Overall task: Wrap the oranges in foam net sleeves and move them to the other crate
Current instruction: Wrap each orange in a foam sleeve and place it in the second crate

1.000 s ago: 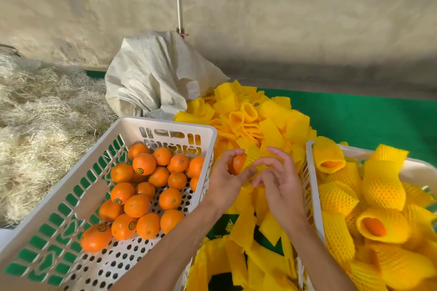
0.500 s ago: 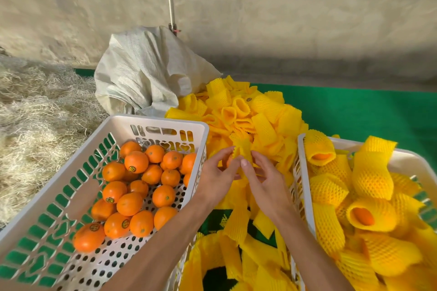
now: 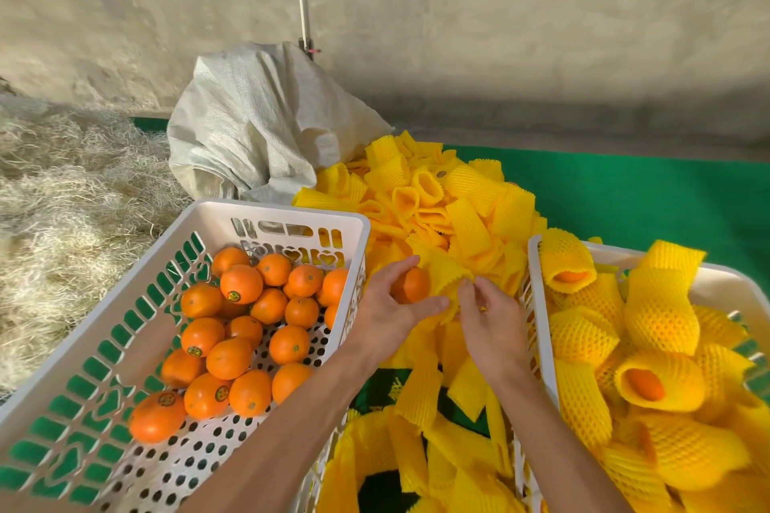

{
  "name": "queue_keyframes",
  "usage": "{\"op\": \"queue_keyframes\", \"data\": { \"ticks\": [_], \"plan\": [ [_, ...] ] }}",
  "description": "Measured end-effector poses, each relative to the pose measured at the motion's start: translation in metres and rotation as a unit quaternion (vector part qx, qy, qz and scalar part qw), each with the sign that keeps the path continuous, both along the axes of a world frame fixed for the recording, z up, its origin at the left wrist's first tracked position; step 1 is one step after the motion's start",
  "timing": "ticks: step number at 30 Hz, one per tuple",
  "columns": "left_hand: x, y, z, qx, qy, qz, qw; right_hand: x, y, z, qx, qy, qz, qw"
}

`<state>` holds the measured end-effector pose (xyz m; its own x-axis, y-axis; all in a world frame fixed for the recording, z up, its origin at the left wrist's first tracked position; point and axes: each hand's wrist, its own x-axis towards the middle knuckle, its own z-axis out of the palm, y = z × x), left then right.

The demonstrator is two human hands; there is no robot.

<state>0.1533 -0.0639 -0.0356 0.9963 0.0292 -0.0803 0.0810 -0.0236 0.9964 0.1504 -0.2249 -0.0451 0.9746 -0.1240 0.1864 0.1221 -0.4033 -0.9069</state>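
Left hand (image 3: 385,314): grasps a bare orange (image 3: 412,284) between the crates.
Right hand (image 3: 487,321): pinches a foam sleeve's (image 3: 443,277) edge at the orange's 3 o'clock.
Destination: right crate (image 3: 535,304), at 3 o'clock.
Risk: sleeve mouth may collapse, so the orange jams or slips free.

I'm looking at a fruit-packing spot, seemingly a farm shed: bare concrete wall (image 3: 458,12) at twelve o'clock, straw (image 3: 62,200) at nine, a woven sack (image 3: 258,125), green matting (image 3: 646,192) at two, and heaped foam net sleeves (image 3: 450,200) between two plastic crates (image 3: 291,212).
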Motion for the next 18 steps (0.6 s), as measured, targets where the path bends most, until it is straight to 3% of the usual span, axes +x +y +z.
{"op": "queue_keyframes", "data": {
  "ticks": [3,7,9,12,15,18],
  "plan": [
    [0.000,0.001,0.001,0.032,0.003,0.010,0.999,-0.003,0.005,0.005,-0.020,-0.013,0.022,0.999],
    [-0.002,0.002,0.006,0.051,0.014,0.012,0.999,-0.008,0.010,0.009,0.139,0.035,0.035,0.989],
    [-0.002,0.002,0.009,0.041,0.024,0.008,0.999,-0.009,0.014,0.015,0.319,0.085,0.036,0.943],
    [-0.001,0.000,0.008,0.011,0.033,0.001,0.999,-0.004,0.014,0.020,0.557,0.138,0.056,0.817],
    [0.004,-0.007,0.003,-0.079,0.077,0.017,0.994,0.000,0.012,0.020,0.632,0.165,0.074,0.754],
    [0.008,-0.011,0.006,-0.139,0.121,0.045,0.982,0.003,0.008,0.017,0.630,0.187,0.050,0.752]
  ]
}}
